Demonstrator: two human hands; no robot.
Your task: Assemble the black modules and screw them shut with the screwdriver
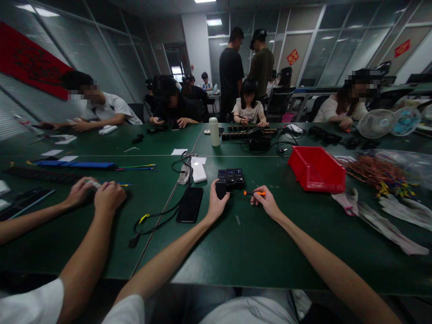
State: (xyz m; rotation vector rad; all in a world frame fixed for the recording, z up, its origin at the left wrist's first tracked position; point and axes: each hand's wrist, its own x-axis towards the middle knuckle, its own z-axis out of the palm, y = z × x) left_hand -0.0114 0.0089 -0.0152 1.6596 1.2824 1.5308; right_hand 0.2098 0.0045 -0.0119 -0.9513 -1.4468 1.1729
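Holding: black block (pixel 221 190) clasped by left hand (pixel 216 206), left of red bin (pixel 326 181) | orange tool (pixel 259 192) pinched by right hand (pixel 267 203), nearer bin | phone (pixel 189 205) seen farther left of bin

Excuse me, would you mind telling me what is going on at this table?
The person's left hand holds a black block against the green tabletop, beside some black modules. The right hand grips an orange-and-black tool pointed toward it; contact is too small to tell. To the left, a co-worker's hands are close together.
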